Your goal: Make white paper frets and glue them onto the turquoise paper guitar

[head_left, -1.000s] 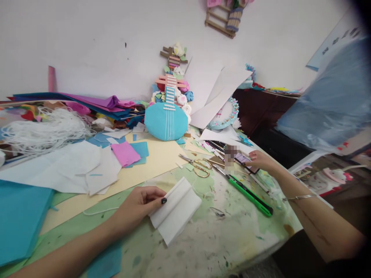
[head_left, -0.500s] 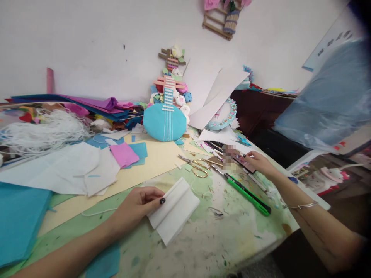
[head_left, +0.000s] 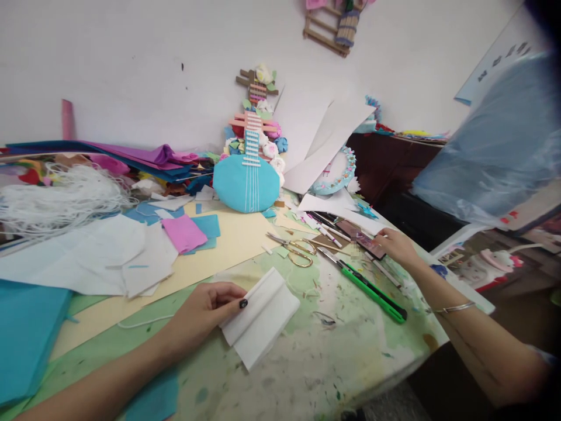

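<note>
My left hand lies on the table with thumb and fingers pinched on the near edge of a folded white paper, which rests flat on the paint-stained green tabletop. My right hand reaches to the right side of the table, its fingers curled round the end of a dark phone that lies among pens. A green utility knife lies just in front of that hand, and gold-handled scissors sit left of it.
A blue paper guitar stands against the wall. A tangle of white string, a stack of coloured sheets, white paper scraps, a pink piece and a blue sheet crowd the left. The table edge falls away at right.
My right hand has shifted slightly along the phone and closed on its end. My left hand has kept its pinch on the folded paper. The view has drifted a little.
</note>
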A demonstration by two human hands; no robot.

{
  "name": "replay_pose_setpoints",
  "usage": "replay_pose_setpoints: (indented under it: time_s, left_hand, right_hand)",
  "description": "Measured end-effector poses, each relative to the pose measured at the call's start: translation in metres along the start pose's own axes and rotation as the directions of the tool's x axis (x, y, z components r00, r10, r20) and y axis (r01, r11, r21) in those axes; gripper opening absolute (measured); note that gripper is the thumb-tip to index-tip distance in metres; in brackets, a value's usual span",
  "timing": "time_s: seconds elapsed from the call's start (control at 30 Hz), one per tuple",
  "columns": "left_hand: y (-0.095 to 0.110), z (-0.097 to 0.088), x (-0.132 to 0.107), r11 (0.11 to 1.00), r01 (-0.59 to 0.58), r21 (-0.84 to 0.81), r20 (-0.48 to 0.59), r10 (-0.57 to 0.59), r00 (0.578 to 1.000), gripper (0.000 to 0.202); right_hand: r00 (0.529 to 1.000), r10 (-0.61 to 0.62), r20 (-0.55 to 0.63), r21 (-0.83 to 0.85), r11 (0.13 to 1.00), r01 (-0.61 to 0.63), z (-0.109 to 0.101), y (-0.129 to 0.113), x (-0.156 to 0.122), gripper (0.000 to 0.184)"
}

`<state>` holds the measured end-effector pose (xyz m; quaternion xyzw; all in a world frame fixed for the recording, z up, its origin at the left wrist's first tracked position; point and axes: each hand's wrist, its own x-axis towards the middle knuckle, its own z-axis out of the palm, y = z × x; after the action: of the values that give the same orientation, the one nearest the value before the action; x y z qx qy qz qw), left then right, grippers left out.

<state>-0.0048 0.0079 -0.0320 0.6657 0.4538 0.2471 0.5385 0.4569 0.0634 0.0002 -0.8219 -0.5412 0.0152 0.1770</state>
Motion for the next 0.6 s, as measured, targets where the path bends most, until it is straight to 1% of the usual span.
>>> replay_pose_setpoints:
  time_s: [0.1, 0.2, 0.27, 0.37, 0.47, 0.6]
  left_hand:
    - [0.0, 0.0, 0.0, 1.0, 0.006, -0.003, -0.001, -0.006, 1.0, 0.023]
    - [0.0, 0.0, 0.0, 1.0, 0.01, 0.006, -0.001, -0.01, 1.0, 0.023]
    - [0.0, 0.0, 0.0, 1.0, 0.01, 0.013, 0.004, -0.01, 1.0, 0.023]
    - [0.0, 0.0, 0.0, 1.0, 0.007, 0.013, 0.004, -0.007, 1.0, 0.024]
    - [-0.002, 0.0, 0.001, 1.0, 0.009, 0.004, 0.008, -0.009, 1.0, 0.026]
    - [-0.005, 0.001, 0.002, 1.0, 0.019, -0.023, -0.003, -0.019, 1.0, 0.026]
  right_hand:
    - [0.993, -0.104, 0.061, 0.094, 0.991, 0.098, 0.01, -0.009, 0.004, 0.023]
    - [0.988, -0.151, 0.045, 0.158, 0.977, 0.142, 0.015, -0.017, 0.01, 0.025]
    - [0.992, -0.128, -0.005, 0.152, 0.98, 0.127, 0.013, -0.018, 0.013, 0.027]
    - [0.996, -0.05, -0.071, 0.085, 0.995, 0.056, 0.005, -0.014, 0.014, 0.026]
    - [0.996, 0.001, -0.084, 0.006, 1.0, 0.0, -0.002, -0.007, 0.011, 0.022]
    - [0.997, 0.015, -0.076, -0.064, 0.998, -0.02, -0.005, 0.003, 0.006, 0.025]
